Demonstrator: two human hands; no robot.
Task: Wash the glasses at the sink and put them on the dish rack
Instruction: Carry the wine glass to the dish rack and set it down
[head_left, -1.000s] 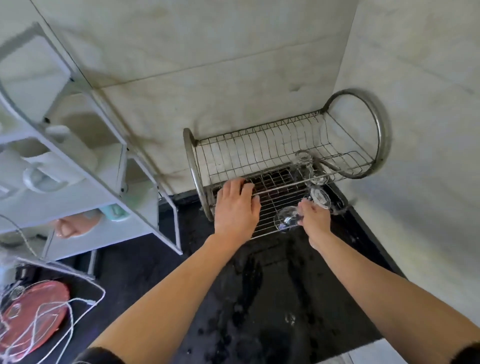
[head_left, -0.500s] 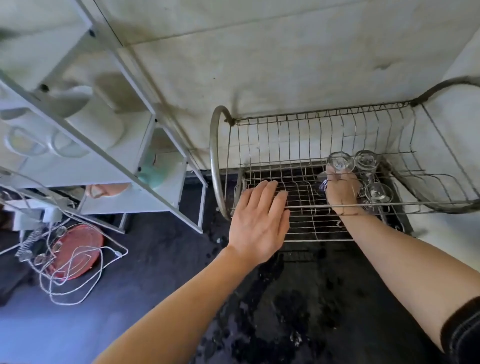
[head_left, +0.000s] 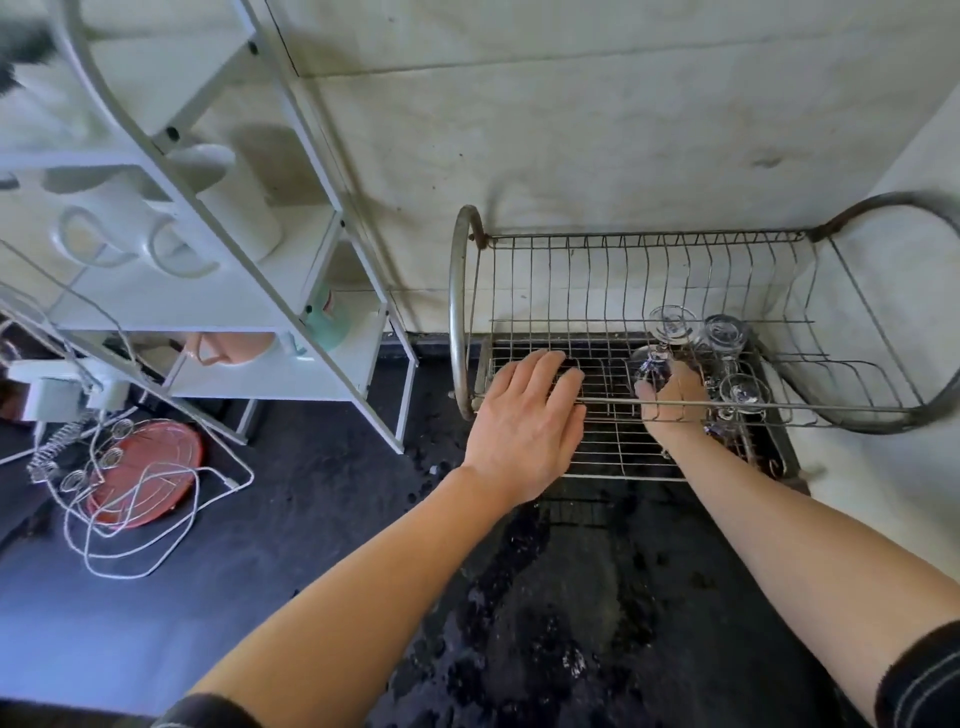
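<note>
1. The right hand (head_left: 672, 402) reaches under the front rail into the lower tier of the two-tier steel wire dish rack (head_left: 457, 312). Its fingers appear curled round the bowl of a clear stemmed wine glass (head_left: 655, 364), though the rail and wires partly hide the grip.
2. That glass is upside down, foot uppermost and leaning slightly. This is probably so that water runs out of the bowl as the glass is seated on the wires.
3. The left hand (head_left: 530, 421) lies flat on the rack's front edge, fingers straight and holding nothing. It is likely bracing the light frame against sliding while the other hand works inside.
4. Just to the right, two more inverted clear stemmed glasses (head_left: 724, 332) stand close together on the same tier. The held glass goes beside them, so the main risk is glass knocking against glass.
5. The rack sits on a dark, wet desk (head_left: 571, 597) in the corner, against the pale wall.
</note>
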